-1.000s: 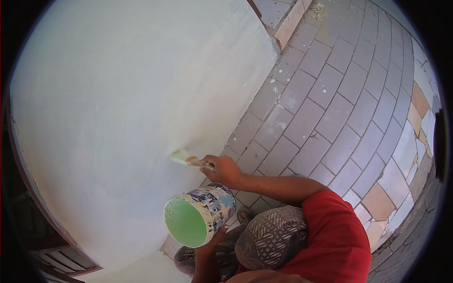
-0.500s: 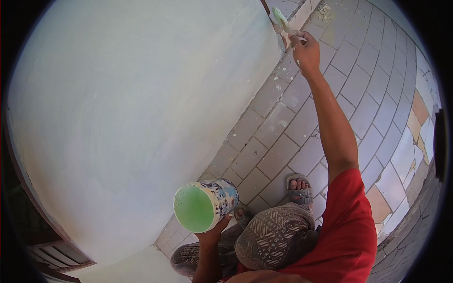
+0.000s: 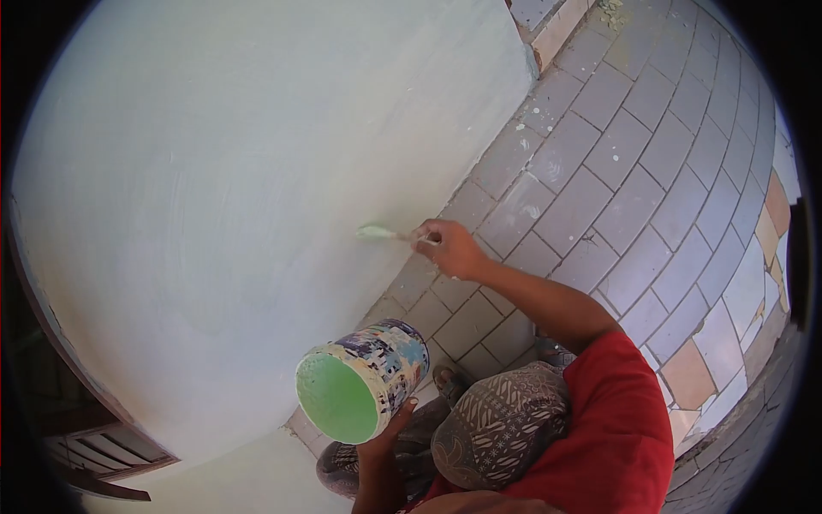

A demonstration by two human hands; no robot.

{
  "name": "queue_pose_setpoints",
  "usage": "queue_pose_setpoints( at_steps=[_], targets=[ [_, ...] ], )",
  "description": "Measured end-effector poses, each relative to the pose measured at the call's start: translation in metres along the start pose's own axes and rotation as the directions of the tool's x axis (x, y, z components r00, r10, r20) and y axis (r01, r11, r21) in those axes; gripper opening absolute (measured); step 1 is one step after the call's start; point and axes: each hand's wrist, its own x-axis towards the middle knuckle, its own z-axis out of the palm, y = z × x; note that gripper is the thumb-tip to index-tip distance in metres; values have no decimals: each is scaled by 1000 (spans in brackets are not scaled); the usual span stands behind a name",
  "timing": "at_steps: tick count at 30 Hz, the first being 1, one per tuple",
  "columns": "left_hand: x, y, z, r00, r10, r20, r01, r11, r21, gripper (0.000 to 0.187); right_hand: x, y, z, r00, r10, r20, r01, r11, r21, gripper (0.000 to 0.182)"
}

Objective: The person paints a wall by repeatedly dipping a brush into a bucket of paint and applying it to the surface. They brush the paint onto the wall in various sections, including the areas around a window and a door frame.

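Note:
My right hand [image 3: 447,247] grips the handle of a paintbrush [image 3: 381,233], whose pale green bristles touch the low part of the wall [image 3: 240,171]. The wall is pale and freshly coated. My left hand [image 3: 387,437] holds a paint-splashed bucket [image 3: 366,375] from below, tilted so its open mouth shows light green paint inside. The bucket hangs close to the wall, below and left of the brush.
Grey paving tiles [image 3: 616,171] with paint specks run along the wall's foot. My patterned trousers [image 3: 501,424], red shirt [image 3: 625,437] and a sandalled foot [image 3: 445,381] fill the bottom. A dark louvred frame [image 3: 103,458] sits at the lower left.
My right hand swung the brush from the wall up to the far top corner, then came back down to the wall's lower part. The bucket shifted slightly.

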Motion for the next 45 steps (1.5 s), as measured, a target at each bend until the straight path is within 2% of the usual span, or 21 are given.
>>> queue_pose_setpoints(
  at_steps=[1,3,5,8,12,18,20,21,23,25,27,29,31,33,34,36,38,39,41,42,45],
  targets=[
    [-3,-4,-5,999,24,27,-25,999,37,98,11,-19,-54,996,91,-23,-92,996,-21,27],
    [-20,24,-12,1000,-6,1,6,993,115,98,20,-53,-151,965,42,-260,-39,999,17,20],
    [-25,24,-13,999,-50,0,50,988,143,97,52,-35,-236,858,-93,-505,138,989,52,21],
    [-20,23,-8,994,-97,-45,103,980,168,95,64,-47,-283,741,-85,-666,98,995,-18,26],
    [-13,23,0,992,-121,-48,125,988,91,94,79,-20,-195,588,-236,-774,93,970,-225,30],
    [-2,31,14,993,-115,-15,116,992,52,96,-19,62,59,868,-125,-481,141,990,-3,25],
    [-4,32,15,991,-134,-11,135,990,52,96,-48,65,79,985,-7,-175,1,1000,-31,28],
    [-2,31,16,993,-118,1,118,991,66,96,-49,68,75,984,-6,-181,0,1000,-29,28],
    [3,30,18,996,-87,14,86,994,70,96,-40,81,48,974,-105,202,137,979,-148,29],
    [2,30,17,994,-111,4,111,994,22,96,-11,72,-8,977,-158,142,182,968,-171,29],
    [4,27,12,994,-113,5,113,992,54,96,26,30,-100,995,99,23,-96,991,-96,29],
    [2,23,0,994,-114,-2,113,989,92,96,53,18,-191,987,-50,-155,16,977,-212,30],
    [3,13,-12,986,2,170,-59,941,332,97,67,10,-268,929,-95,-358,31,983,-181,27],
    [10,7,-17,983,24,183,-82,947,312,98,76,6,-304,795,-146,-588,127,989,-74,29],
    [12,6,-16,979,49,198,-108,947,301,99,75,3,-302,793,-148,-591,125,989,-81,29],
    [17,15,-5,984,49,173,-87,971,220,89,81,4,-283,623,-154,-767,184,982,-48,33],
    [21,26,5,988,53,148,-75,985,152,79,84,25,-225,602,-260,-755,117,964,-239,33],
    [21,29,11,990,50,134,-64,993,101,78,84,40,-179,619,-296,-727,170,955,-244,31],
    [21,28,11,991,53,123,-60,997,52,78,62,59,-76,733,-130,-668,112,991,-70,29],
    [18,23,8,995,1,105,-8,998,69,89,48,79,-29,743,-219,-632,145,975,-168,29],
    [24,23,12,996,-14,92,4,994,111,98,-15,101,66,923,-93,-375,62,994,-94,33]
  ],
)
